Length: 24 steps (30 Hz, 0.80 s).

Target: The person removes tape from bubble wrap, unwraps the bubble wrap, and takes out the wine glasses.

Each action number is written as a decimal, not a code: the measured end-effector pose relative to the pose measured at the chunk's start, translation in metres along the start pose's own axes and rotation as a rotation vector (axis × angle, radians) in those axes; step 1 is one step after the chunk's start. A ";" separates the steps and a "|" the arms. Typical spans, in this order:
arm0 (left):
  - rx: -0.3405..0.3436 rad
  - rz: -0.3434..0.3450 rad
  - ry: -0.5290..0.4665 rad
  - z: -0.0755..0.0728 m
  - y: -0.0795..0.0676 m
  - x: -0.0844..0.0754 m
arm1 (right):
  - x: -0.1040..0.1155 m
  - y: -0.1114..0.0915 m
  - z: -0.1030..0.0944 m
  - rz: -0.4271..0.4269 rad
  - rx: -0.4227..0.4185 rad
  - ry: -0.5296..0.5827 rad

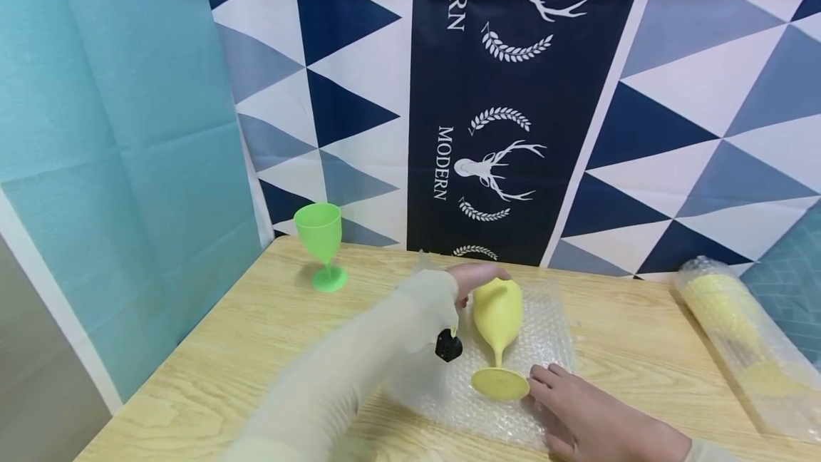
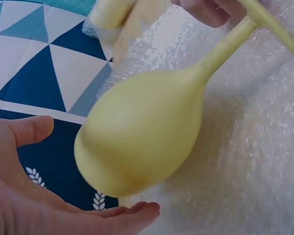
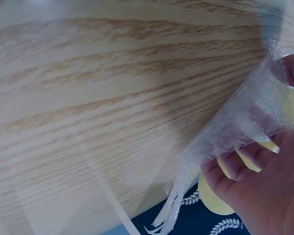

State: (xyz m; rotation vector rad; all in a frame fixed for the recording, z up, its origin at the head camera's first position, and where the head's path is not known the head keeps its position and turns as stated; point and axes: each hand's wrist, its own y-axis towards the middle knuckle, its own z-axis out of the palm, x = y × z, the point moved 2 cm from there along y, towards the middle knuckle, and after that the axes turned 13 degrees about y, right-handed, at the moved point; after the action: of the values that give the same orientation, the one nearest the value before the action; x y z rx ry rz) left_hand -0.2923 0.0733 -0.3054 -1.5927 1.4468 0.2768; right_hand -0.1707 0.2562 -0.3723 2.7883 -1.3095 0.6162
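Note:
A yellow plastic goblet (image 1: 498, 312) lies on a sheet of bubble wrap (image 1: 449, 405), its foot toward me and its bowl pointing away. My left hand (image 1: 476, 279) is at the bowl's far end. In the left wrist view, the thumb and straight fingers (image 2: 132, 215) are spread apart around that end, with a gap between thumb and bowl. My right hand (image 1: 586, 412) is beside the goblet's foot at the sheet's near right edge. In the right wrist view, the bubble wrap edge (image 3: 235, 132) lies between my right thumb and fingers, partly covering the fingertips.
A green goblet (image 1: 318, 234) stands upright at the back left of the wooden table (image 1: 212, 348). At the right edge lies a yellow goblet rolled in bubble wrap (image 1: 737, 326). Patterned cloth (image 1: 487, 91) hangs behind the table, and a teal cloth (image 1: 128, 148) hangs at the left.

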 end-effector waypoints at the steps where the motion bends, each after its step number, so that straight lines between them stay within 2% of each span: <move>1: -0.005 -0.008 -0.004 0.002 0.001 0.001 | 0.000 0.000 0.000 -0.007 -0.004 -0.008; 10: -0.015 0.005 -0.085 0.016 0.011 -0.003 | 0.001 0.000 0.001 -0.067 -0.033 -0.016; 19: -0.017 -0.021 -0.140 0.028 0.022 -0.011 | 0.002 0.000 -0.001 -0.002 -0.006 -0.009; 24: -0.054 -0.029 -0.181 0.032 0.022 -0.014 | 0.001 0.000 -0.001 -0.044 -0.014 -0.021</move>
State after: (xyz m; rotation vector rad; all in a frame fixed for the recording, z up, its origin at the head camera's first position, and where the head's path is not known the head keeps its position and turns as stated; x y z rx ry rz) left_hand -0.3024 0.1090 -0.3233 -1.5869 1.2860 0.4349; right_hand -0.1701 0.2556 -0.3711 2.8116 -1.2470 0.5756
